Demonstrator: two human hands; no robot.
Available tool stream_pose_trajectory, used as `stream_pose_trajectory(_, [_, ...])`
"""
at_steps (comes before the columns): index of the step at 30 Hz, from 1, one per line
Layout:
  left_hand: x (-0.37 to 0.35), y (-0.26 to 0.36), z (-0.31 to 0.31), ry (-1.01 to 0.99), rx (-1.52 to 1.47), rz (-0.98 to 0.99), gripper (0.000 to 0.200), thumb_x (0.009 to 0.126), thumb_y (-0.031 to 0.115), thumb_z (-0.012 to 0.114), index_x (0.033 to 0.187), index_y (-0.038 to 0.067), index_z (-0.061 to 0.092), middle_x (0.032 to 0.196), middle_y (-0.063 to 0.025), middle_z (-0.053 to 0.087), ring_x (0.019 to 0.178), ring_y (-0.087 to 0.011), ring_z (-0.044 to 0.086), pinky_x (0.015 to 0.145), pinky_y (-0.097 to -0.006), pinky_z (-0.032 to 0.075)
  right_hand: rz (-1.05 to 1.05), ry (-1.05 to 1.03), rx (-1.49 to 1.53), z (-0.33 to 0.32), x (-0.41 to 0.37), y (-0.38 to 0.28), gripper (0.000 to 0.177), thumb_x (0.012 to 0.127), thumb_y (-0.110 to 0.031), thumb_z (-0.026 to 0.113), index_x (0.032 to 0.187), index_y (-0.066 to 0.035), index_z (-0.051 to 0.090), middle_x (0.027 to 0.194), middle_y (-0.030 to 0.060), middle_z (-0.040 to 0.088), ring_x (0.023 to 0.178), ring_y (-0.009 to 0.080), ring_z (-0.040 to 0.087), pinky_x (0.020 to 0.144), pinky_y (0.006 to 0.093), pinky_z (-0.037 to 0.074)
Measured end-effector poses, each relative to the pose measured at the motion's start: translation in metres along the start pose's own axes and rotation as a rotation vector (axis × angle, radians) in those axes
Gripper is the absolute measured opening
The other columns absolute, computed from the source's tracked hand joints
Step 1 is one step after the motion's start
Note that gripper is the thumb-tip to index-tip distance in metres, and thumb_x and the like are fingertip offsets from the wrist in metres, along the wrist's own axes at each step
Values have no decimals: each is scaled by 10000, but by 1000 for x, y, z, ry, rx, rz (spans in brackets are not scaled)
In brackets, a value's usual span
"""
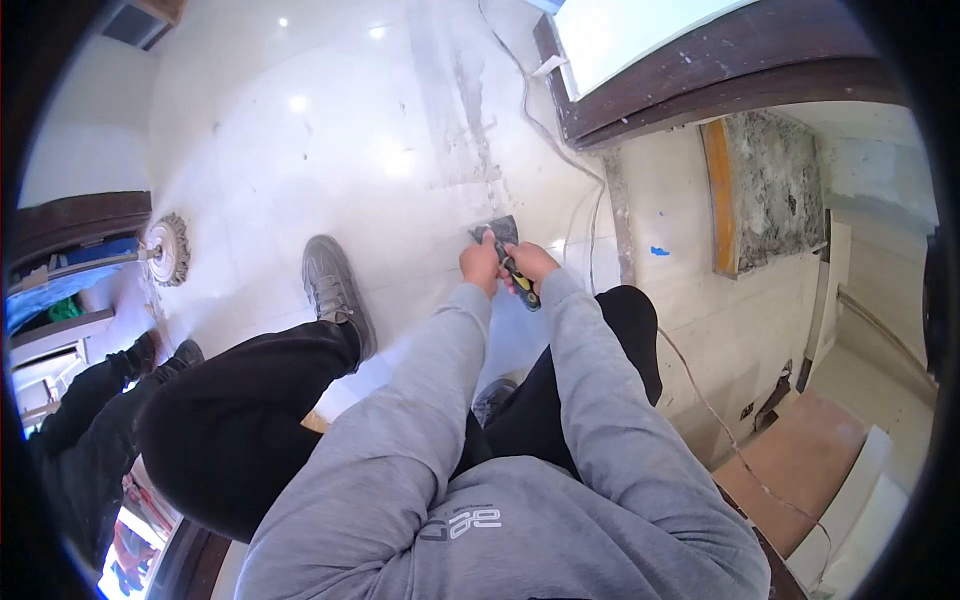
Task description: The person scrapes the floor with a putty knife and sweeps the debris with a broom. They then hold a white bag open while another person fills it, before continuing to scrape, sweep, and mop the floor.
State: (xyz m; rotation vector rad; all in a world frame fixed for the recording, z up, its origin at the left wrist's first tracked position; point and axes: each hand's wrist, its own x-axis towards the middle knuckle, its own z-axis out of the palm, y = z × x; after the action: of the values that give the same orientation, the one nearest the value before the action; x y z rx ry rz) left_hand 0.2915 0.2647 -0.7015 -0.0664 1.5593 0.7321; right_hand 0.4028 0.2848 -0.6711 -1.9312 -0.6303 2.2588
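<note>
Both the left hand (480, 264) and right hand (531, 266) grasp a scraper (518, 278). Its blade meets the floor (370, 180).

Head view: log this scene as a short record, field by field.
Tool: scraper, wide dark blade, black-and-yellow handle
Left hand: grips the scraper near the blade
Right hand: grips the scraper's handle
Surface: pale floor, grey smears beyond the blade
Right of the tool: thin cable, blue scrap
Far left: round mop head, another person's legs
Unclear: whether the blade touches the floor
</note>
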Motion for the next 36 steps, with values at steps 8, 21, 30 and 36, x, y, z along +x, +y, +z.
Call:
stream_pose_trajectory(8, [53, -54, 8, 107, 459, 472, 340, 909, 310, 566, 919, -28, 593, 769, -139, 614, 653, -245, 598, 539, -389, 489, -532, 541, -985, 6, -24, 18, 460, 893, -303, 527, 1310, -112, 499, 1051, 244, 645, 953, 364, 632, 832, 433, 495])
stream_pose_trajectory(21, [6, -79, 3, -18, -384, -120, 348, 922, 355, 572, 828, 21, 593, 695, -77, 584, 557, -174, 543, 499, -350, 459, -331, 417, -1375, 18, -48, 37, 482, 935, -381, 469, 1401, -269, 425, 989, 208, 612, 884, 357, 640, 780, 425, 512])
stream_pose_trajectory(30, [29, -55, -9, 83, -101, 96, 516, 889, 370, 581, 885, -145, 615, 818, -224, 661, 749, -295, 637, 639, -409, 487, -290, 460, -1321, 45, -28, 32, 487, 966, -227, 389, 1448, -196, 335, 1022, 216, 611, 925, 359, 631, 799, 434, 514])
stream_pose_trajectory(36, [27, -42, -23, 197, 308, 209, 565, 855, 381, 584, 909, -180, 630, 955, -331, 642, 887, -388, 650, 761, -427, 484, -244, 396, -1322, 54, -25, 31, 483, 983, -251, 353, 1459, -184, 305, 1029, 216, 626, 956, 369, 626, 808, 438, 512])
